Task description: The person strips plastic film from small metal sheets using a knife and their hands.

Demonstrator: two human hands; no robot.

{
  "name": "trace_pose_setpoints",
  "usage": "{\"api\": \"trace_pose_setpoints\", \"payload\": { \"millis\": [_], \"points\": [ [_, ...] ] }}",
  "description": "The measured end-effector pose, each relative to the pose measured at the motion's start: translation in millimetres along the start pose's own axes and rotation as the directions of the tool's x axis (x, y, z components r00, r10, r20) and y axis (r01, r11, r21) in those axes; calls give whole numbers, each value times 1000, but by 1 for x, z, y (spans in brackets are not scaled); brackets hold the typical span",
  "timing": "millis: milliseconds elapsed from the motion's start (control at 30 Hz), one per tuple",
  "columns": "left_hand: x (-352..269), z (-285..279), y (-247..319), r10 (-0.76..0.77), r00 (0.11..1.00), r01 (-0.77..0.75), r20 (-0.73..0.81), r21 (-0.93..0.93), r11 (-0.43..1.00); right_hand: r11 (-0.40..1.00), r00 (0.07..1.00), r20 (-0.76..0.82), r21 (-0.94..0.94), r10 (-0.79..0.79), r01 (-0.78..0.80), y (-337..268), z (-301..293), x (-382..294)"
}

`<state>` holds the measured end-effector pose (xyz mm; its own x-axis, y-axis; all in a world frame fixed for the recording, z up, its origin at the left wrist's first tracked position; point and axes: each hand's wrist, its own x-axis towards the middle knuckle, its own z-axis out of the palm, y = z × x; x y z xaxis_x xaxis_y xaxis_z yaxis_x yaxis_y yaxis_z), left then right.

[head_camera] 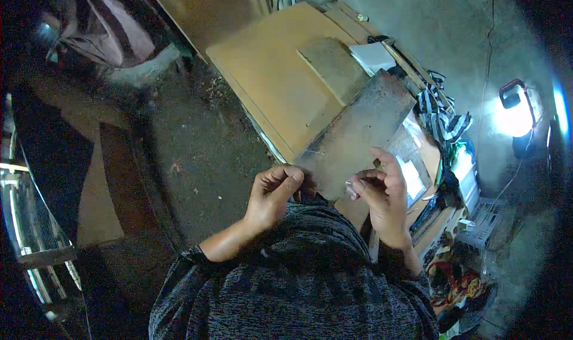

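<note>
My left hand [273, 194] is raised in front of my body, thumb and forefinger pinched together; whether anything thin lies between them is too small to tell. To its right, my right hand [380, 190] pinches a small shiny clear piece [350, 188] between thumb and forefinger, with another finger stretched out. A thin light strand shows near the left hand, its ends unclear. Beneath both hands lies a worn, greyish board [362, 120] with dark, stained edges, slanting across a larger tan board [268, 67].
A smaller board [335, 67] and white papers [374, 57] lie beyond. At right are a striped cloth [441, 116], a plastic basket [481, 221] and a glowing lamp [515, 111] with a trailing cord. Cloth hangs at upper left [112, 31].
</note>
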<state>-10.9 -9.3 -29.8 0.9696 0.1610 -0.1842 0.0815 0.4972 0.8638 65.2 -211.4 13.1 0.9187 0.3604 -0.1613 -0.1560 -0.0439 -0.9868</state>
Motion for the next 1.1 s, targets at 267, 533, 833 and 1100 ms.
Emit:
{"api": "trace_pose_setpoints", "payload": {
  "millis": [267, 533, 833, 1100],
  "points": [
    [-2, -6, 9, 40, 999, -40, 11, 23, 999, 1000, 1000, -4, -19, -1, 1, 3, 1, -1],
    [7, 1, 36, -106, 942, -150, 318, 682, 716, 889, 901, 407, -345, -148, 302, -3, 2, 8],
    [-6, 12, -23, -101, 995, 99, 16, 111, 989, 983, 984, 28, -48, -175, 176, 32, 27, -11],
    [4, 21, -27, -41, 993, 6, 110, 302, 953, 975, 978, 25, -77, -208, 209, 59, 6, -19]
  ]
}}
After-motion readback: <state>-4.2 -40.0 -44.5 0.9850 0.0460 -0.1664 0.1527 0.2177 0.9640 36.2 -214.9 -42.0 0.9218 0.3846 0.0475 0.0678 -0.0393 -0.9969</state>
